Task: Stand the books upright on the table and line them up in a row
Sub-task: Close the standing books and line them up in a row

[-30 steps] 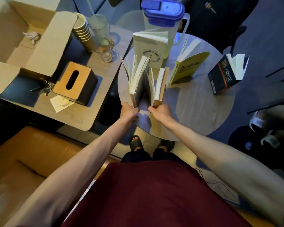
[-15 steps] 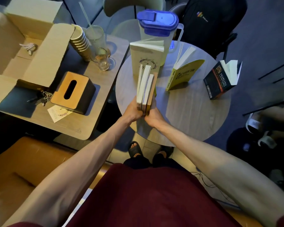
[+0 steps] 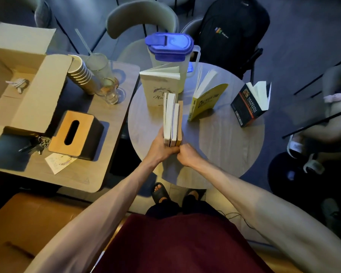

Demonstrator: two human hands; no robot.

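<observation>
On the round table (image 3: pixel 215 146) two closed books, a white one (image 3: pixel 169 117) and a brown one (image 3: pixel 179 123), stand upright pressed together. My left hand (image 3: pixel 159 147) grips their near end from the left. My right hand (image 3: pixel 187 154) is closed at their near right corner, touching them. Behind them a white book (image 3: pixel 156 85) stands open-fanned, a yellow book (image 3: pixel 207 99) stands to its right, and a black book (image 3: pixel 250 103) stands further right.
A clear jug with a blue lid (image 3: pixel 168 56) stands at the table's back. To the left, a second table holds a tissue box (image 3: pixel 75 133), stacked paper cups (image 3: pixel 80 73), glasses (image 3: pixel 106 83), keys and a cardboard box (image 3: pixel 18 81). Chairs and a backpack (image 3: pixel 234 32) stand behind.
One second ago the two books were fanned open and apart, one in each hand. They have since been closed and pushed together into one upright pair.
</observation>
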